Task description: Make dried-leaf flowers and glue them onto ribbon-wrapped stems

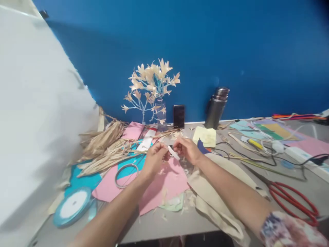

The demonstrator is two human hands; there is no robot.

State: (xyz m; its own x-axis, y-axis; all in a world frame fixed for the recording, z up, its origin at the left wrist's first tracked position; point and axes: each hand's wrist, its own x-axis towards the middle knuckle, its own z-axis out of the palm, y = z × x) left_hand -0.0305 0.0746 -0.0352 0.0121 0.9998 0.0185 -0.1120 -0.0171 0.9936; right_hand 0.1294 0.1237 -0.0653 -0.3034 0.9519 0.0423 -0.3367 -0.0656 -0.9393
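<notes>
Over the pink sheets [164, 185] in the middle of the table, my two hands are close together. My left hand [155, 157] is closed, its fingertips pinching a short white strip [174, 153] that slants down to the right. My right hand [189, 149] is curled just right of the strip, fingers pressed together; whatever they grip is hidden. Behind my hands, pale petalled flowers [151, 77] on blue-wrapped stems stand in a clear bottle [161, 115]. Pale scraps lie scattered below my hands.
Dried husks [102, 147] pile up at left, near a wire ring [126, 176] and blue ribbon spool [73, 207]. Beige cloth [214, 202] lies beneath my right forearm. Red-handled scissors [293, 199], cables and a power strip [305, 161] are at right; a phone [179, 116] and flask [218, 108] stand behind.
</notes>
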